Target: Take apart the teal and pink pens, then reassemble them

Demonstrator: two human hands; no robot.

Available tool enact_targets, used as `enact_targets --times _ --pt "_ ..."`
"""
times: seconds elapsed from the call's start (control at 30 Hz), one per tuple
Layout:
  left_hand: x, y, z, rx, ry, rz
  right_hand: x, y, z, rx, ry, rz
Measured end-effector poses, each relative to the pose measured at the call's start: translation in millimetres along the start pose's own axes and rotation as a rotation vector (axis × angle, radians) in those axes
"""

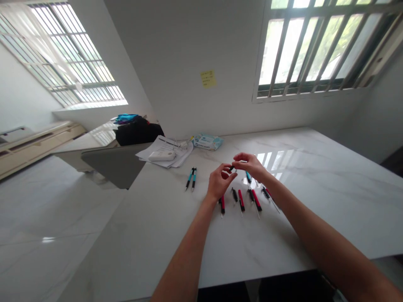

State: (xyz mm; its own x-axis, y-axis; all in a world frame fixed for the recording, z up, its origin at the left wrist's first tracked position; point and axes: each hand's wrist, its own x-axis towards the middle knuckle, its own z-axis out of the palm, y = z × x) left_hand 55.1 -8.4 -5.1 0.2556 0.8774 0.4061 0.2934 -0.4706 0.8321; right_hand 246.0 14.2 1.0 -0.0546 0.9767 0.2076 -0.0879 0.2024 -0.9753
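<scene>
My left hand (pixel 219 181) and my right hand (pixel 250 164) meet above the white marble table (pixel 315 197), and both pinch a small dark pen part (pixel 232 168) between their fingertips. Below them lie several red-and-black pens (pixel 241 200) in a row, some taken apart with thin refills beside them. A blue pen piece (pixel 248 177) shows just under my right hand. Two blue-and-black pens (pixel 191 178) lie side by side to the left of my hands.
Papers with a white device (pixel 163 155) on top and a pack of wet wipes (pixel 207 141) lie at the table's far edge by the wall. A black bag (pixel 138 131) sits on a lower surface to the left. The table's left edge drops to the floor.
</scene>
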Motion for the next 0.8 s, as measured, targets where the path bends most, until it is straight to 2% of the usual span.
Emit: enact_targets --times 0.1,0.23,0.3,0.37,0.47,0.57,0.73,0.8 --pt "0.7 -4.1 3.9 -0.049 0.017 -0.035 -1.9 10.4 0.5 -0.086 0.026 -0.046" --pt "2.9 -7.5 2.3 0.076 0.097 -0.057 6.0 21.0 -14.1 -0.610 0.137 -0.153" --pt "4.0 -8.5 0.6 0.123 0.119 -0.050 11.2 24.7 -17.9 -0.829 0.100 -0.152" --pt "4.9 -9.4 -0.7 0.123 0.132 -0.047 15.8 26.9 -17.4 -0.904 0.035 -0.132" --pt "6.0 -10.9 -1.7 0.100 0.144 -0.081 18.1 24.6 -15.4 -0.913 0.002 -0.123" --pt "6.8 -11.6 -2.1 0.061 0.130 -0.107 10.5 15.1 -20.5 -0.838 0.041 -0.132" --pt "6.7 -9.2 -2.2 0.086 0.098 -0.092 -23.8 3.1 -37.4 -0.323 0.087 -0.076" --pt "6.1 -6.7 -2.3 0.114 0.097 -0.070 -36.5 3.7 -40.2 -0.213 0.100 -0.044"
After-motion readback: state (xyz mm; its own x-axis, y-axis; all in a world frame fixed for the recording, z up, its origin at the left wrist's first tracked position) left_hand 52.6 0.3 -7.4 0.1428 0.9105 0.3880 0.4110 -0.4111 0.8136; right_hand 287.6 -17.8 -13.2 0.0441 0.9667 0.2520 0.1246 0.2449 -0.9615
